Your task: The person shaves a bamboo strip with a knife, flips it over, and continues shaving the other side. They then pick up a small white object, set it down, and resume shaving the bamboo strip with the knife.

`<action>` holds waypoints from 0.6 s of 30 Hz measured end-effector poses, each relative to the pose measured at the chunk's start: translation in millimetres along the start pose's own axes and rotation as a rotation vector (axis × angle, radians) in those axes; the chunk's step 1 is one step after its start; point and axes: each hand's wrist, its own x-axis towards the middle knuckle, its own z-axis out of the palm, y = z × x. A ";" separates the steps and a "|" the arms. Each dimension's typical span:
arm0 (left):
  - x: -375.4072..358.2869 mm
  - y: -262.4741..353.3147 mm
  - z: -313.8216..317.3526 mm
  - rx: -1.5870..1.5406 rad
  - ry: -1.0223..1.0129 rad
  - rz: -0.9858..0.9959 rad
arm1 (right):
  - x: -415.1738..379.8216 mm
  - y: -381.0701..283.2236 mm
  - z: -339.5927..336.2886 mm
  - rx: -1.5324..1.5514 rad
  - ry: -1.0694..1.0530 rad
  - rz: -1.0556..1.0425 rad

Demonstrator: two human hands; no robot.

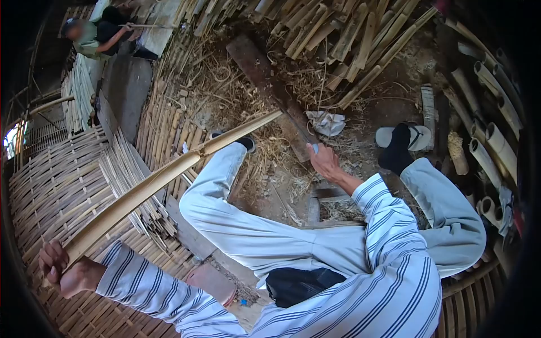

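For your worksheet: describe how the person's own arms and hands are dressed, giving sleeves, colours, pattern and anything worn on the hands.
Both arms wear long white sleeves with thin dark stripes, reaching to the wrists. The left hand and right hand are bare, with no gloves; no rings or watch can be made out.

The bamboo strip (152, 186) is pale yellow. The shirt sleeves (394, 270) are white with dark blue stripes; the trousers (242, 225) light grey.

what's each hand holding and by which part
The left hand grips a long bamboo strip at its near end. The right hand reaches toward the ground; whether it holds anything cannot be told.
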 end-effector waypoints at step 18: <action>15.6 7.6 -15.3 0.034 -0.133 0.003 | 24.0 31.3 2.0 -0.009 0.036 0.084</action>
